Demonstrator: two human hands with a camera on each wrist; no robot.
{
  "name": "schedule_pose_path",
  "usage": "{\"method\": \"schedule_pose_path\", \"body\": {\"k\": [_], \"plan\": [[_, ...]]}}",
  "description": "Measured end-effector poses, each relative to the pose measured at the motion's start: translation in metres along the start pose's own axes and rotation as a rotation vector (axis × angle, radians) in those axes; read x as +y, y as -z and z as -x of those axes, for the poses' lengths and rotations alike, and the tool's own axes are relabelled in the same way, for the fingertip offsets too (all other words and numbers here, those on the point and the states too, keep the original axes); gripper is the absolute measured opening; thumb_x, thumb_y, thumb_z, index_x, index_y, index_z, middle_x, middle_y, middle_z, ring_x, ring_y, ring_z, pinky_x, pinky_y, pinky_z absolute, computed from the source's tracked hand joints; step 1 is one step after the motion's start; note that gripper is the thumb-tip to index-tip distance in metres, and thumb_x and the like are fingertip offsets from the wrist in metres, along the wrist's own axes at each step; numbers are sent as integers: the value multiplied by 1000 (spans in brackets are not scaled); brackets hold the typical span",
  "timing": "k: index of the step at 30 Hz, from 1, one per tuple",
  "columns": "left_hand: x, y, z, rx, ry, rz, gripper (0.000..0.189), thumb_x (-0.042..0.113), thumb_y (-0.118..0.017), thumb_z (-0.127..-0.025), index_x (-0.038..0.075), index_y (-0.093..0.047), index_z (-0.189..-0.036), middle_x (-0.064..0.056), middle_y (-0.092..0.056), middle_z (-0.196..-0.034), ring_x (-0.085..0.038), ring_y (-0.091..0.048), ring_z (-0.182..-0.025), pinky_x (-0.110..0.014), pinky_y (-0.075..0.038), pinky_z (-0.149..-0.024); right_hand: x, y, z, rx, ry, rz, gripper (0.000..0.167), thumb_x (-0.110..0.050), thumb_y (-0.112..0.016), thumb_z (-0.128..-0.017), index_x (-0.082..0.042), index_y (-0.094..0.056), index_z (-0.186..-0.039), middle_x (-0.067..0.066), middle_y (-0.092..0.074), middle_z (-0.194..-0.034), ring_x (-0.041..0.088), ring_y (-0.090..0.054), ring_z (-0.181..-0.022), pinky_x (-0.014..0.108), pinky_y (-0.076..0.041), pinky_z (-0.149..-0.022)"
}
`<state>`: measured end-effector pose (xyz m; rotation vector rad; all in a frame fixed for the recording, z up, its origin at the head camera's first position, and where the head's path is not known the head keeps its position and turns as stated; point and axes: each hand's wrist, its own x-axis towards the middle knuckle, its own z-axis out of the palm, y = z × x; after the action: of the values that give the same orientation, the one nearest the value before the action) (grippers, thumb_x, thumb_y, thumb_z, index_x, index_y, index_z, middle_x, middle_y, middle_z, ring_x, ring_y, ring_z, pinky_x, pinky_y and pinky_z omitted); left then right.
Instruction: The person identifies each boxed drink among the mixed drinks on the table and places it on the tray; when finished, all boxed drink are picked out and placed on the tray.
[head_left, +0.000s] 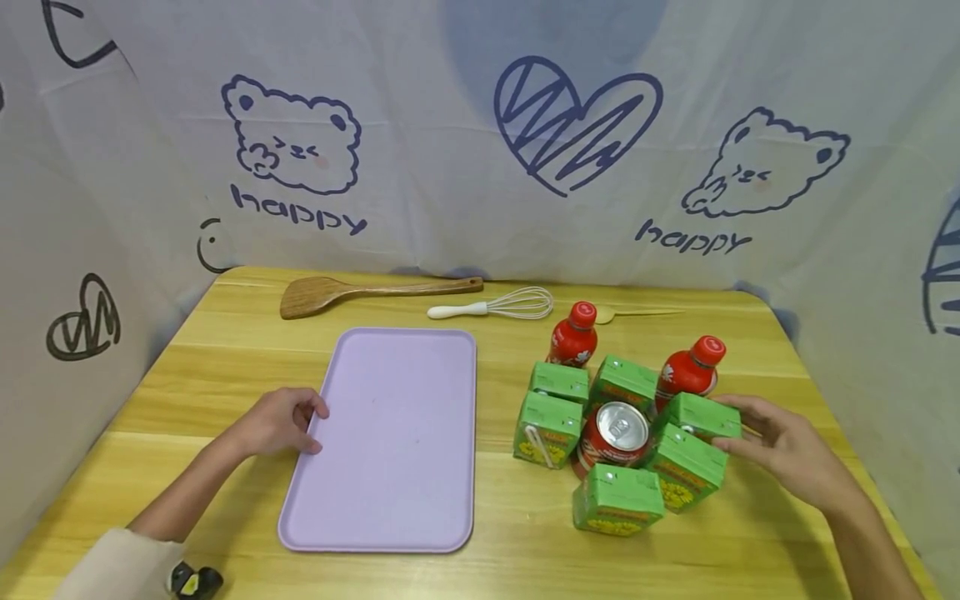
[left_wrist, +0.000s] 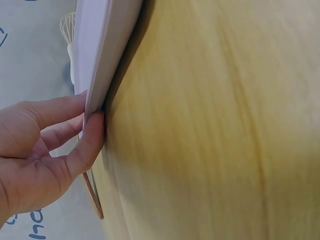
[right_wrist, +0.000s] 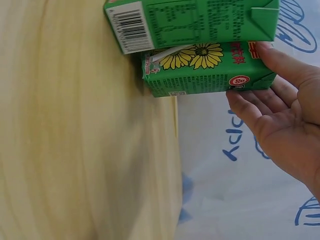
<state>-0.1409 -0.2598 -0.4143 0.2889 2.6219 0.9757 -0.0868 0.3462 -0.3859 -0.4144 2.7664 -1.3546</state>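
Note:
A flat lilac tray (head_left: pixel 397 442) lies on the table, and my left hand (head_left: pixel 281 421) pinches its left rim. In the left wrist view, the thumb and fingertips of the left hand (left_wrist: pixel 50 140) meet around the tray's edge (left_wrist: pixel 107 55). On the right, my right hand (head_left: pixel 783 450) grips a green juice box (head_left: pixel 701 414) near its top, thumb on one side and fingers on the other. The right wrist view shows this juice box (right_wrist: pixel 200 75), with yellow flowers on it, beside another green carton (right_wrist: pixel 195 22). Several green cartons surround a red can (head_left: pixel 618 433).
Two red bottles (head_left: pixel 573 337) stand behind the cartons. Along the table's back lie a wooden spatula (head_left: pixel 322 297), a white whisk (head_left: pixel 480 309) and a thin wooden spoon (head_left: pixel 606 314). A small black object (head_left: pixel 197 581) is by the left sleeve. A patterned cloth (head_left: pixel 427 142) hangs behind.

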Motion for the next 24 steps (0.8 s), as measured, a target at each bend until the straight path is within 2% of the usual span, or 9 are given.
{"method": "schedule_pose_path", "body": {"k": [9, 12, 24], "plan": [[2, 0, 1, -7, 8, 21, 39, -1, -80, -62, -2, -58, -94, -8, -56, -76, -16, -51, -66, -25, -45, -56, -15, 7, 1, 29, 0, -9, 44, -3, -67, -85, 2, -51, -126, -20, -59, -114, -9, -59, -102, 12, -49, -79], [1, 0, 0, -6, 17, 18, 39, -1, -80, -62, -2, -58, -94, -8, -56, -76, -16, -51, -66, -25, -44, -56, -20, 10, -1, 38, 35, 8, 45, 1, -66, -84, 4, -51, -126, -20, -60, -111, -8, -61, -100, 12, -50, -78], [4, 0, 1, -7, 22, -2, 41, -1, -81, -61, -2, -58, -95, -8, -54, -76, -16, -50, -66, -26, -44, -56, -49, 23, -4, 98, 58, 93, 47, -1, -67, -83, 1, -51, -127, -20, -57, -113, -13, -57, -101, 8, -48, -78]]}}
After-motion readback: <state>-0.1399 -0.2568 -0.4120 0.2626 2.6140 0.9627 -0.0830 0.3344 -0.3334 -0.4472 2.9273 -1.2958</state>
